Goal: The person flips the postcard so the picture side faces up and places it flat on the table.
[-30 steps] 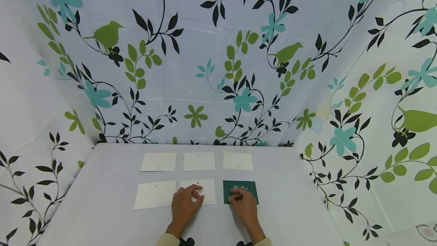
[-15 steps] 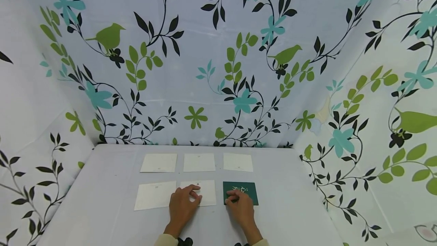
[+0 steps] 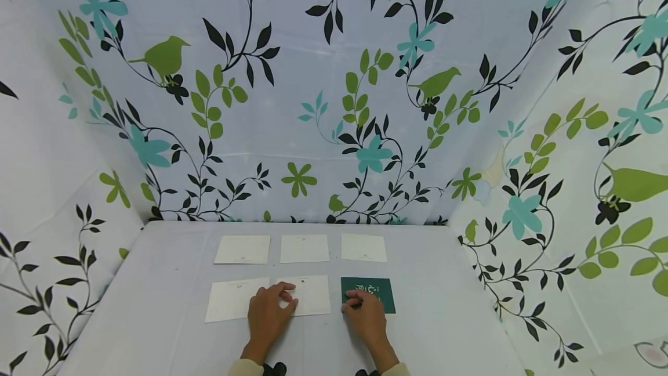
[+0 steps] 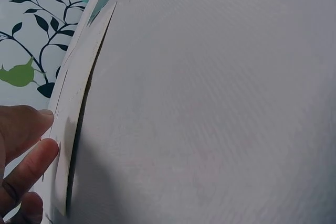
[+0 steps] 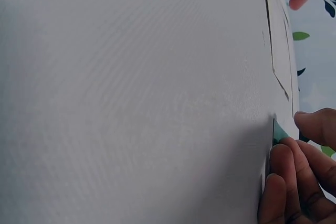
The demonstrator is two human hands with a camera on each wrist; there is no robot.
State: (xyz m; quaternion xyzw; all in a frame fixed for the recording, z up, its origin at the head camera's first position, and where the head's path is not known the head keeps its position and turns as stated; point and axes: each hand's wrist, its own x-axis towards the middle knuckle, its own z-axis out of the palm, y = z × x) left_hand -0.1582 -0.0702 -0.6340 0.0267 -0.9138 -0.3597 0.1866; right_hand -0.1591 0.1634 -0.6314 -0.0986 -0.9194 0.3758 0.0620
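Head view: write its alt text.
A person's right hand partly covers a dark green card and the left hand two cream cards on a white table; three more cream cards lie beyond. Bird-printed fabric rises behind.

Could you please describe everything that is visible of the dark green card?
The dark green card is roughly rectangular and looks like stiff paper, with white printing too small to read on its upper face. It appears to lie flat on the white table, at the right end of the nearer row. The right hand covers its near left part, with fingers at or just over it; whether they touch it is unclear.
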